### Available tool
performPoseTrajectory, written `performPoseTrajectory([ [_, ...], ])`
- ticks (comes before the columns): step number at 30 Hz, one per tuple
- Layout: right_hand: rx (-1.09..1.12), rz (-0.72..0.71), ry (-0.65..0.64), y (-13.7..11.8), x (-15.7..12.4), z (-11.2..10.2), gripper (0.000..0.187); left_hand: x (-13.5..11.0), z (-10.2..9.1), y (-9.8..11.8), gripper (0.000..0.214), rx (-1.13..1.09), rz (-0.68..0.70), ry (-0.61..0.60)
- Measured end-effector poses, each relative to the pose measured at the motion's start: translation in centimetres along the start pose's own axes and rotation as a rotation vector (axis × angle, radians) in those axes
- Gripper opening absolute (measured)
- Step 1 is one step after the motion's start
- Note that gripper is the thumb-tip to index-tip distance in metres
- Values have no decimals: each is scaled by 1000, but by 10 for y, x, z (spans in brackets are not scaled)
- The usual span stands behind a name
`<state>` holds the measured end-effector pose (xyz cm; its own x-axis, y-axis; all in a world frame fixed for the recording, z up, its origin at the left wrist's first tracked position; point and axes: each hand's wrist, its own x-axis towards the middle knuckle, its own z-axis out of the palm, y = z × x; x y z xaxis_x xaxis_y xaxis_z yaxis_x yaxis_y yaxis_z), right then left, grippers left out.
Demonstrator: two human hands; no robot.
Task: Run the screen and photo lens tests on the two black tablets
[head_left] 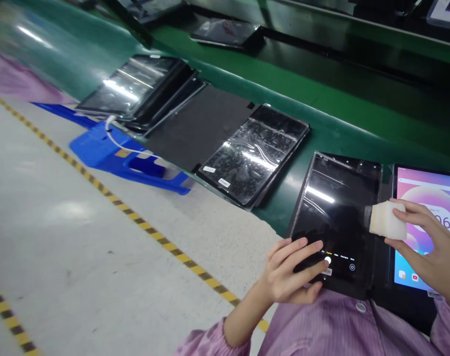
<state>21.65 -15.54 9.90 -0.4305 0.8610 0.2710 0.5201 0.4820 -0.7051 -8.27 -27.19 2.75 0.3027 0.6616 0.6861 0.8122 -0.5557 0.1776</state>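
Left hand (289, 274) grips the near edge of the dark tablet (336, 217) on the green belt (321, 128), right hand (428, 247) pinches a white sponge (388, 220) at its right edge beside a lit tablet (428, 207), and farther up lie more tablets (252, 153) and a blue stand (109, 153).
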Motion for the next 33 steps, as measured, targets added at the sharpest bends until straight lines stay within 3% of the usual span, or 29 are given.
performPoseTrajectory([
  [4, -30, -28, -3, -1, 1, -2, 25, 9, 1, 6, 21, -42, -33, 54],
  [13, -11, -6, -27, 1, -2, -4, 26, 21, 3, 15, 32, -37, -113, 77],
  [22, -38, 1, -19, -1, -1, -2, 25, 10, -1, 13, 33, -85, -77, 70],
  [30, -37, 20, -10, 4, -5, 1, 27, 14, -4, 10, 27, -142, 14, -19],
  [33, -30, 20, -27, 3, -7, 0, 28, 23, -2, 8, 26, -76, -55, -71],
])
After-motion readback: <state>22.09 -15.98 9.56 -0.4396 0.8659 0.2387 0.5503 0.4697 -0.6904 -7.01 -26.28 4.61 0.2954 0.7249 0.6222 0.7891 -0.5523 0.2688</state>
